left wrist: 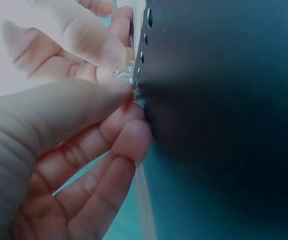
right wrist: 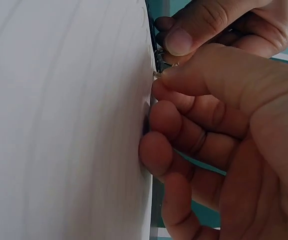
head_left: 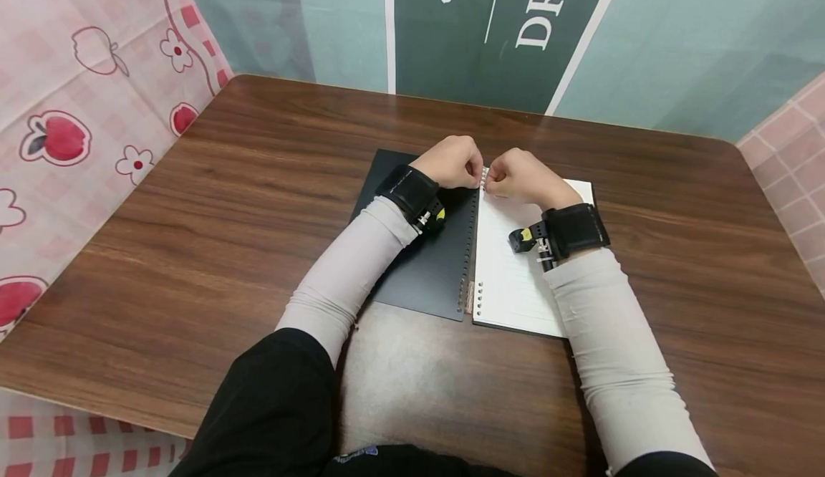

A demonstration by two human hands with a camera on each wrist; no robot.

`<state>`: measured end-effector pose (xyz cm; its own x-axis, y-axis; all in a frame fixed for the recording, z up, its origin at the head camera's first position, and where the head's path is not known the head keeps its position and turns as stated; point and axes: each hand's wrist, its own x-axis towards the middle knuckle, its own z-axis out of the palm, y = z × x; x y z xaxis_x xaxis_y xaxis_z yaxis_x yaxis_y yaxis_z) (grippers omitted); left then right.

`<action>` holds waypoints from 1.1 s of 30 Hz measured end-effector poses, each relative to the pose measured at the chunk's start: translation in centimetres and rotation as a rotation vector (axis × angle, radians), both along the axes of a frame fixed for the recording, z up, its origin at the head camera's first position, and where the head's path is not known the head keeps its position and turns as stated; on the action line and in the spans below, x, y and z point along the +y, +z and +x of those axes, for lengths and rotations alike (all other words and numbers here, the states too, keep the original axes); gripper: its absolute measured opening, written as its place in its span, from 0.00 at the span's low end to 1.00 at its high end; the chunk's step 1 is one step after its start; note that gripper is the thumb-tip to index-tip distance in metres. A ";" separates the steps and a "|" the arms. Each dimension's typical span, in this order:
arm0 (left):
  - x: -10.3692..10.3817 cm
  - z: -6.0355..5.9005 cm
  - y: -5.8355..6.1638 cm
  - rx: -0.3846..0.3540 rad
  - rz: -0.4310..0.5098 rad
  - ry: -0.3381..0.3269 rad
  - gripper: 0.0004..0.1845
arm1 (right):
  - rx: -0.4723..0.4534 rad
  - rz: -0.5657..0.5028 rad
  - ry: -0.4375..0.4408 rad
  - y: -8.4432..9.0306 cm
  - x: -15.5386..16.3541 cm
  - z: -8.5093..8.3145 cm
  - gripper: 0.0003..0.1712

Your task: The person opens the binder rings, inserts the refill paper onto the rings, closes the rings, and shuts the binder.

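A loose-leaf notebook lies open on the table, its black cover [head_left: 422, 269] on the left and white lined pages [head_left: 512, 283] on the right. Small clear binding rings [head_left: 484, 175] show at the top of the spine, between both hands. My left hand [head_left: 454, 162] pinches the rings [left wrist: 126, 71] with thumb and forefinger, right at the cover's punched edge. From the page side, my right hand [head_left: 523, 176] pinches the same binding rings [right wrist: 157, 75] between thumb and forefinger, its other fingers curled by the page edge. The fingertips hide most of the rings.
The notebook rests on a brown wood-grain table [head_left: 213, 226]. Behind it stands a blue-green wall [head_left: 341, 26] with a dark lettered panel [head_left: 477, 54]. A pink fruit-patterned cloth [head_left: 116, 90] hangs at the left, and pink tiles [head_left: 793, 169] are at the right.
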<state>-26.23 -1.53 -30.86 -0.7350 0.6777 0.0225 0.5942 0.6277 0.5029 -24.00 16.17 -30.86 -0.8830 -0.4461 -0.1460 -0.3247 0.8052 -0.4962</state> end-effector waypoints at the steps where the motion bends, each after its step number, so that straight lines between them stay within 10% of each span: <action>1: 0.0 0.0 -0.1 -0.013 0.004 0.000 0.06 | -0.013 -0.002 -0.009 0.0 0.0 0.0 0.06; 9: -0.8 0.4 -0.9 -0.119 -0.002 0.004 0.06 | -0.124 -0.049 -0.050 -0.7 0.4 0.4 0.07; 20: -3.5 2.8 2.4 -0.077 -0.061 -0.040 0.10 | -0.092 -0.068 -0.083 1.6 2.1 2.0 0.11; 33: -5.4 9.5 3.5 0.049 -0.090 -0.121 0.08 | 0.026 0.013 -0.117 4.8 5.2 6.0 0.14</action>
<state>-16.73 -6.95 -27.40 -0.6474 0.7621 -0.0082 0.6906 0.5911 0.4169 -18.00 21.41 -26.10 -0.9326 -0.3375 -0.1280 -0.2402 0.8450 -0.4778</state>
